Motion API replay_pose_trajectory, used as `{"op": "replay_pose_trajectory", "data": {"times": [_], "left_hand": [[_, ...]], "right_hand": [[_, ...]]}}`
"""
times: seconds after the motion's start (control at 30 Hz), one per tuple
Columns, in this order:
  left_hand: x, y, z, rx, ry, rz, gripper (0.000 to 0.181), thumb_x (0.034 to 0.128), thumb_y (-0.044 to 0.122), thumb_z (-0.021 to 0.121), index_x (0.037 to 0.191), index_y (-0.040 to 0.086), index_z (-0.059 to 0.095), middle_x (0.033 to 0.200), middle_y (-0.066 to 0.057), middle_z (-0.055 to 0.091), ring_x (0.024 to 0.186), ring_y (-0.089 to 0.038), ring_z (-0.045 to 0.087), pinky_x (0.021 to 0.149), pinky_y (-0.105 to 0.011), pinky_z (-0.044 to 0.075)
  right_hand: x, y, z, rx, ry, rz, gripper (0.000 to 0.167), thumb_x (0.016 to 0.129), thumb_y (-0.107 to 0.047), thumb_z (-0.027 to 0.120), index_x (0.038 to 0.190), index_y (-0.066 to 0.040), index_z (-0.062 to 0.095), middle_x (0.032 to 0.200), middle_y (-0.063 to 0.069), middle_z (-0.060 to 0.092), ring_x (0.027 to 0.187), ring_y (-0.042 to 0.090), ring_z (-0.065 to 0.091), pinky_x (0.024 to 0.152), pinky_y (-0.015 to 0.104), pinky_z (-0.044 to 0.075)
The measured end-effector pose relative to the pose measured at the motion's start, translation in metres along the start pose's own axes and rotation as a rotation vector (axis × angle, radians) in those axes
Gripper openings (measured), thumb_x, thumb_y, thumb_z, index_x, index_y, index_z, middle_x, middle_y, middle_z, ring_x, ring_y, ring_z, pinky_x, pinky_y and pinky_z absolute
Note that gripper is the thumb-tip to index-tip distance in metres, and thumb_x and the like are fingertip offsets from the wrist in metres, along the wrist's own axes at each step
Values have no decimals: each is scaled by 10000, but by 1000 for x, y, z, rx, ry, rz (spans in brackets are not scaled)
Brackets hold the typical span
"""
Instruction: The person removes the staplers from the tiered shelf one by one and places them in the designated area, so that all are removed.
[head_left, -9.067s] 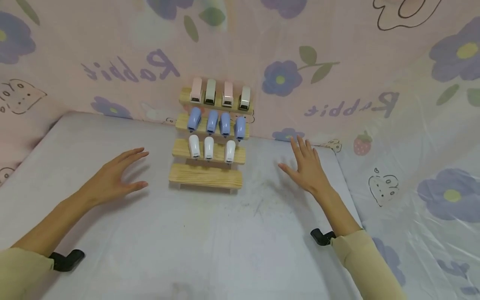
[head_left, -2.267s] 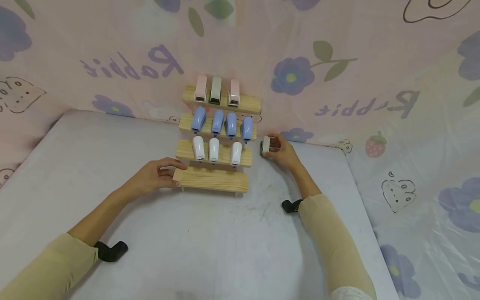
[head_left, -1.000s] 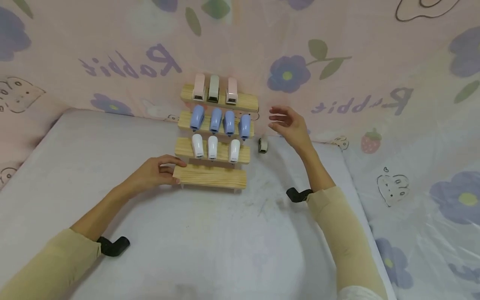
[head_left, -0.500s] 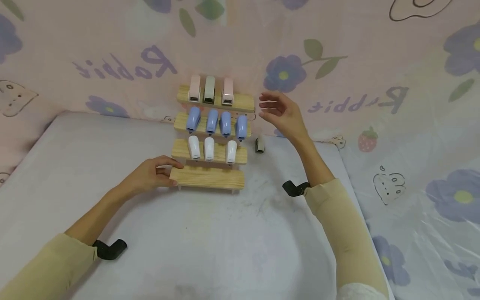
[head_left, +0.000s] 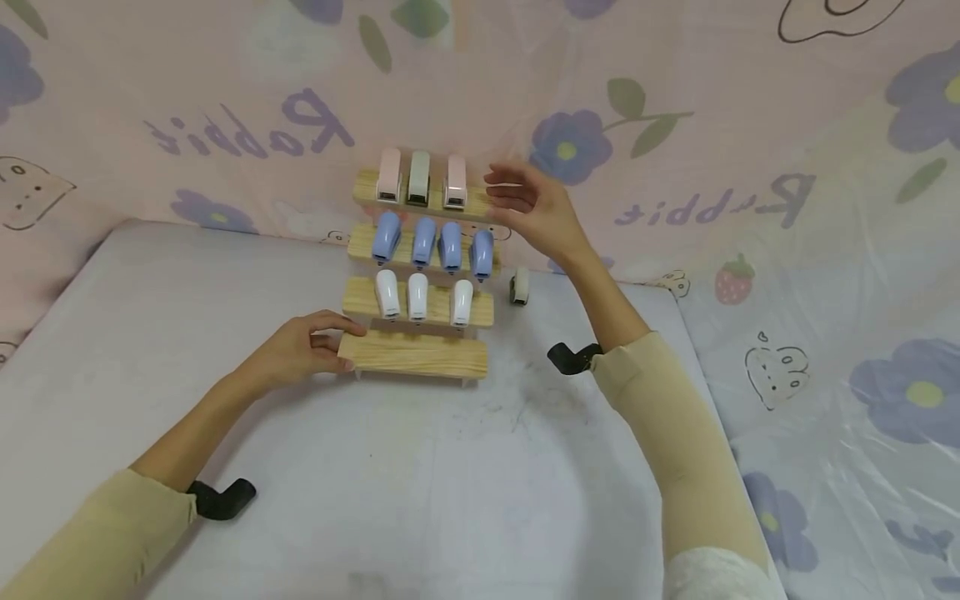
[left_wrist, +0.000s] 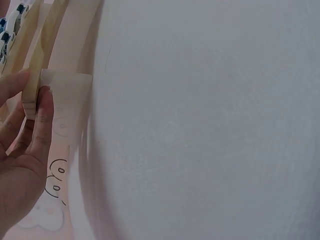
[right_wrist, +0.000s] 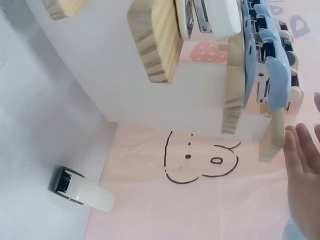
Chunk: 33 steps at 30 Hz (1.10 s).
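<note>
A four-tier display rack with wooden boards (head_left: pixel 420 357) bears small staplers. My left hand (head_left: pixel 296 350) pinches the left end of its lowest board; the left wrist view shows thumb and fingers around the wood (left_wrist: pixel 31 95). My right hand (head_left: pixel 543 212), fingers loosely bent and holding nothing, is at the right end of the top board, beside a pink stapler (head_left: pixel 455 179). Whether it touches the board I cannot tell. A pale green stapler (head_left: pixel 520 286) stands on the table right of the rack, also in the right wrist view (right_wrist: pixel 90 194).
On the top board are another pink stapler (head_left: pixel 389 173) and a green one (head_left: pixel 419 177). Several blue staplers (head_left: pixel 424 240) fill the second board; three white ones (head_left: pixel 417 296) stand below. A patterned curtain (head_left: pixel 450 92) hangs behind the white table (head_left: pixel 420 500).
The right hand took the green stapler from the top board's right end, let it go on the table, then rose left to that board. The left hand came in to grip the lowest board.
</note>
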<state>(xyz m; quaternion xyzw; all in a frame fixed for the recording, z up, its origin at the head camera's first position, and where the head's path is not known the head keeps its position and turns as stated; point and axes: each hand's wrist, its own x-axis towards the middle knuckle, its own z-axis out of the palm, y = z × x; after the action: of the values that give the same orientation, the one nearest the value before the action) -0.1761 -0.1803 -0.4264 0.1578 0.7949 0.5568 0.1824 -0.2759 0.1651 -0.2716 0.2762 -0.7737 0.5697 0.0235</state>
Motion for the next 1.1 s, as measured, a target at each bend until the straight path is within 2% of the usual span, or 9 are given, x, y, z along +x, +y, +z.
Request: {"op": "replay_pose_trajectory", "data": {"times": [0.3, 0.47, 0.6, 0.83, 1.0, 1.1], "left_hand": [[-1, 2, -2, -7, 15, 3, 504, 809, 47, 810, 1277, 40, 623, 1397, -138, 481, 938, -187, 639, 752, -259, 519], [-1, 1, -1, -25, 1, 12, 504, 803, 19, 807, 1270, 21, 620, 1386, -155, 483, 889, -161, 647, 746, -256, 524], [0, 1, -1, -17, -1, 8, 507, 798, 28, 815, 1267, 22, 623, 1378, -155, 484, 888, -168, 645, 746, -257, 524], [0, 2, -1, 0, 1, -1, 512, 797, 41, 820, 1270, 24, 626, 1370, -149, 488, 933, -196, 658, 766, -256, 524], [1, 2, -2, -4, 1, -10, 521, 789, 46, 829, 1269, 28, 626, 1387, -144, 485, 947, -195, 654, 771, -250, 519], [1, 3, -1, -11, 1, -10, 523, 789, 48, 828, 1271, 28, 624, 1392, -142, 486, 954, -196, 658, 772, -253, 519]], "right_hand": [[21, -4, 9, -41, -46, 43, 605, 867, 61, 700, 1416, 80, 445, 1358, 283, 518, 1269, 390, 519, 1067, 395, 406], [25, -4, 13, -28, -58, 57, 631, 853, 67, 706, 1422, 86, 433, 1373, 284, 504, 1281, 403, 505, 1078, 417, 392], [29, -3, 16, -4, -97, 78, 688, 848, 61, 712, 1458, 68, 394, 1426, 272, 461, 1321, 383, 473, 1096, 429, 368], [34, -6, 21, -81, -165, 112, 815, 842, 26, 740, 1535, -10, 313, 1511, 219, 394, 1357, 318, 442, 1114, 384, 345], [37, -8, 22, -138, -188, 116, 799, 848, 11, 741, 1529, -4, 325, 1511, 201, 406, 1336, 305, 470, 1098, 375, 368], [39, -5, 20, -136, -187, 99, 769, 849, 22, 739, 1512, 16, 350, 1489, 207, 435, 1326, 311, 482, 1091, 387, 376]]}}
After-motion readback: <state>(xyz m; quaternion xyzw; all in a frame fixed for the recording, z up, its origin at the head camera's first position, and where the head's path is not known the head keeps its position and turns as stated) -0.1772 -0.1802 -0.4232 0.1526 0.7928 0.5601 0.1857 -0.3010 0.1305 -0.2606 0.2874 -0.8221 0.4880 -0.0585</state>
